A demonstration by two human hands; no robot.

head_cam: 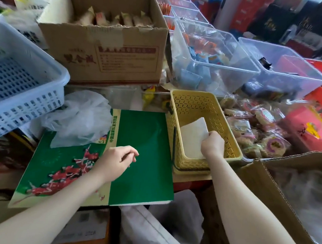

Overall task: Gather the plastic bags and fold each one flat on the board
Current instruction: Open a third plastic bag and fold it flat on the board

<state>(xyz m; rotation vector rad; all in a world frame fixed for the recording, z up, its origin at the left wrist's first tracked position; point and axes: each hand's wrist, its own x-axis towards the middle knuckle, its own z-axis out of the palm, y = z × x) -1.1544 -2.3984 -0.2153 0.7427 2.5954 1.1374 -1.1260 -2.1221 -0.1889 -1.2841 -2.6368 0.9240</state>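
A green printed board (144, 159) lies flat in front of me. A crumpled clear plastic bag (78, 116) rests on its far left corner. My left hand (116, 160) hovers over the board's middle, fingers loosely curled, holding nothing. My right hand (213, 144) reaches into the yellow basket (222, 110) to the right of the board and pinches the edge of a folded white plastic bag (192, 138) lying inside it.
A blue-white lattice basket (21, 96) stands at left, a brown cardboard box (107, 53) behind the board. Clear bins (217, 54) of snacks and wrapped cakes (254, 127) fill the right. An open carton (268, 183) sits at near right.
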